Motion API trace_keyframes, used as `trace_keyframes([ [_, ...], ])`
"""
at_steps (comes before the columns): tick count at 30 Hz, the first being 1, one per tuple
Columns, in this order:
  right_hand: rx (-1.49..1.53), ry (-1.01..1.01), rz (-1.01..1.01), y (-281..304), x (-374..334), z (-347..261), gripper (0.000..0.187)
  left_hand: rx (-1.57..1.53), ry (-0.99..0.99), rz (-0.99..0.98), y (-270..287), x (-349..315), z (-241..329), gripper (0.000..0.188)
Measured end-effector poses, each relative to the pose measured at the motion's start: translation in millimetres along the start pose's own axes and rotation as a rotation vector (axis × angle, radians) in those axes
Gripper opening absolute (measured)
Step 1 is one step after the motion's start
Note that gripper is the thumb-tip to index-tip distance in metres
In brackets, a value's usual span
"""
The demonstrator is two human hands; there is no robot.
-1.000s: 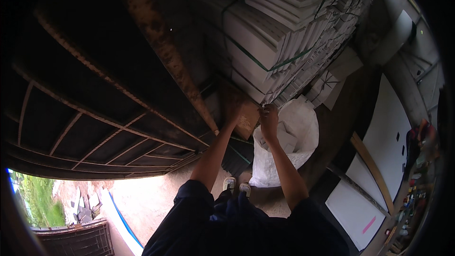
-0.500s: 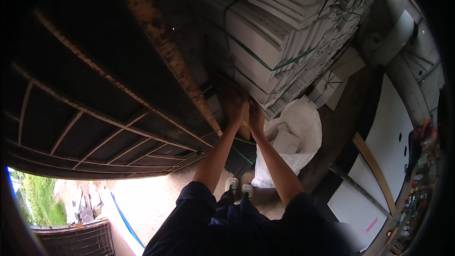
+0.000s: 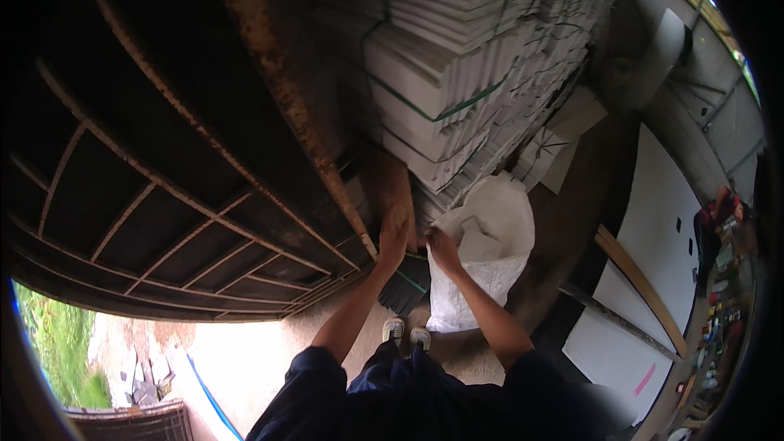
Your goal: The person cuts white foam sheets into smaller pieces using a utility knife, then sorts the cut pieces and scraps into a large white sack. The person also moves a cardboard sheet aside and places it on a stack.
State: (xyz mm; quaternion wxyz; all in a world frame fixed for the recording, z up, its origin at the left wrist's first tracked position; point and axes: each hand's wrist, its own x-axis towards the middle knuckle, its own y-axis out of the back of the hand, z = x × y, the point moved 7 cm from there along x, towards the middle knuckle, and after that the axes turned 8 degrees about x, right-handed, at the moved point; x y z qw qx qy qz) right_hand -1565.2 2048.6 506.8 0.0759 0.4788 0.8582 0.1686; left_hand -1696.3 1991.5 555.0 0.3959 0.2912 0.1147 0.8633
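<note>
My left hand (image 3: 395, 230) is at the near end of a brown board (image 3: 387, 184), which stands between the stacked white sheets and a rusty metal gate (image 3: 294, 110). Its fingers are dark and blurred against the board, so their grip cannot be made out. My right hand (image 3: 442, 247) is just beside it, over the left rim of a white woven sack (image 3: 482, 286). Those fingers are curled in, and whatever may be in them is too small to tell. White offcuts (image 3: 479, 242) lie inside the sack.
A tall stack of white sheets (image 3: 416, 86) bound with green straps rises ahead. Dark flat pieces (image 3: 403, 294) lie near my shoes (image 3: 394, 329). Large white panels (image 3: 616, 343) and a wooden strip (image 3: 641, 286) are on the right, with a cluttered row of small items beyond.
Both hands have come back toward me from deeper along the brown board. My right hand has separated from it toward the sack, and more of the board shows. The view has shifted slightly.
</note>
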Motion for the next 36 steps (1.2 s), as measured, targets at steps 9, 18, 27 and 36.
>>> trace_keyframes([
  [9, -0.325, -0.480, -0.006, 19.5, -330.3, 163.9, 0.020, 0.162, -0.051, -1.145, -24.0, -288.3, -123.2, 0.028],
  [18, 0.007, -0.936, 1.281, -34.2, -622.6, 105.8, 0.026, 0.317, -0.227, -1.678, -50.2, -370.9, -132.2, 0.029],
  [27, -0.154, -1.049, 2.150, -233.0, -810.9, 4.7, 0.014, 0.346, -0.793, -2.112, -83.7, -523.8, -44.7, 0.033],
  [36, -1.722, 0.040, 2.153, -96.6, -872.5, -537.0, 0.054, 0.364, -1.154, -2.251, -73.4, -641.1, 50.4, 0.037],
])
